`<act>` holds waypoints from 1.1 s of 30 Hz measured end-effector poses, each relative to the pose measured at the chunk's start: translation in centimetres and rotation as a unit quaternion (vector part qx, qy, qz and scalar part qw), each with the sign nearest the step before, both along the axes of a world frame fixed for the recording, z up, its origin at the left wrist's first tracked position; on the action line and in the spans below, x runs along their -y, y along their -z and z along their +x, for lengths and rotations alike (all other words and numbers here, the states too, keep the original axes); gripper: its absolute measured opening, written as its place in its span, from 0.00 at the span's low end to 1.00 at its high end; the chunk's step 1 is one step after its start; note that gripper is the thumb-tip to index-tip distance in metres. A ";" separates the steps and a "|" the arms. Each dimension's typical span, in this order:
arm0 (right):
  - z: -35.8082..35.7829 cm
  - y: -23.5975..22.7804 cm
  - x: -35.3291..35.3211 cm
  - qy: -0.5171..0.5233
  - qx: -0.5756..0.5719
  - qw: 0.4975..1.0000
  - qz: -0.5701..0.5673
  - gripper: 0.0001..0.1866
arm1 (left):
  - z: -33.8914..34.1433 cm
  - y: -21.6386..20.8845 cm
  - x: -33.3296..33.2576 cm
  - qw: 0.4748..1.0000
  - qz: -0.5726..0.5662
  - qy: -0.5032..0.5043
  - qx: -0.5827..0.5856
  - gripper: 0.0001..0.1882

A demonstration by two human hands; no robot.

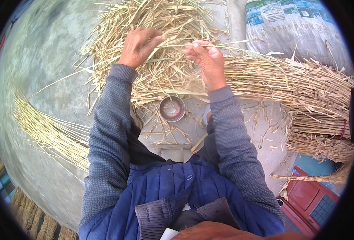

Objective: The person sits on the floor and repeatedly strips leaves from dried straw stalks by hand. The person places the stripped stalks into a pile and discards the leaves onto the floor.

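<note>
In front of me, my right hand (207, 62) pinches a thin pale-green reed stalk (239, 49) between thumb and fingers. Its long leaf blades trail off to the right over the stacked reeds. My left hand (140, 46) is closed with its fingertips together at a leafy strip beside the stalk; the exact grip is partly hidden. Beneath both hands spreads a loose heap of dry leaves and husks (161, 80). Nearer to me, a small round bowl (172, 109) with a reddish inside rests on the ground at the heap's edge.
A thick stack of reed stalks (281, 82) lies to the right, with more bundles below it. A sheaf of peeled yellowish stalks (53, 134) lies at left on the concrete floor (45, 60). A white-and-blue woven sack (297, 32) stands far right; a red panelled object (305, 192) sits near right.
</note>
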State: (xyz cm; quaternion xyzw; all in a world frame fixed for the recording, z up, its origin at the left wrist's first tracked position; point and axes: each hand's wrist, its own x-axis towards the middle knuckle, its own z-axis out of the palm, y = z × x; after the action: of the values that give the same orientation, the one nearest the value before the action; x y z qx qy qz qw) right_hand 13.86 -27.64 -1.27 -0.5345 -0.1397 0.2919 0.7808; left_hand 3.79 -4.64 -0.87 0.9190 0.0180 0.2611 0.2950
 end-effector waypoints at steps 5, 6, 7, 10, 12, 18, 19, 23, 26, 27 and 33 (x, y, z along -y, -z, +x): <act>0.0 -0.1 -0.2 0.029 -0.027 0.999 -0.028 0.14 | -0.4 -0.4 1.4 0.978 -0.151 0.035 -0.140 0.10; 0.3 -0.3 0.1 0.040 -0.031 0.998 -0.036 0.14 | -0.7 -0.7 0.8 0.974 -0.156 0.026 -0.165 0.10; 0.6 -0.4 0.3 0.052 -0.027 0.997 -0.044 0.14 | -1.3 -1.2 -0.1 0.965 -0.181 0.055 -0.179 0.11; 0.9 -0.4 0.7 0.051 -0.024 0.998 -0.024 0.15 | -1.9 -1.9 -1.1 0.942 -0.213 0.011 -0.260 0.13; 0.7 -0.3 0.6 0.041 -0.028 0.999 -0.018 0.15 | -1.7 -1.9 -0.3 0.944 -0.233 0.024 -0.231 0.14; -0.2 -0.6 0.2 0.020 -0.022 0.999 -0.021 0.14 | 0.6 0.4 4.1 0.963 -0.222 0.021 -0.149 0.13; -0.2 -0.8 0.3 0.017 -0.013 0.999 -0.025 0.14 | 0.7 0.6 4.1 0.952 -0.267 0.011 -0.149 0.13; -0.2 -1.0 0.3 0.008 0.012 1.000 -0.027 0.14 | 1.0 1.1 4.3 0.924 -0.360 0.006 -0.134 0.11; 0.0 -0.7 0.5 0.007 0.013 0.999 -0.042 0.13 | 0.9 0.5 3.5 0.896 -0.438 -0.015 -0.078 0.09; 0.1 -0.5 0.7 0.023 0.001 0.997 -0.070 0.13 | 0.8 0.2 3.3 0.879 -0.476 0.000 -0.045 0.08; 0.8 -0.3 1.6 0.028 0.005 0.997 -0.074 0.15 | -1.0 -1.1 -2.5 0.968 -0.010 -0.243 -0.064 0.10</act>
State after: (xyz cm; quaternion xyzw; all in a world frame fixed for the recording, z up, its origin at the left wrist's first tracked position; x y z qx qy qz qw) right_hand 14.65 -29.27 -0.94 -0.5963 -0.1068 0.2772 0.7458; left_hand 2.76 -2.12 0.21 0.8989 0.2623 0.2649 0.2303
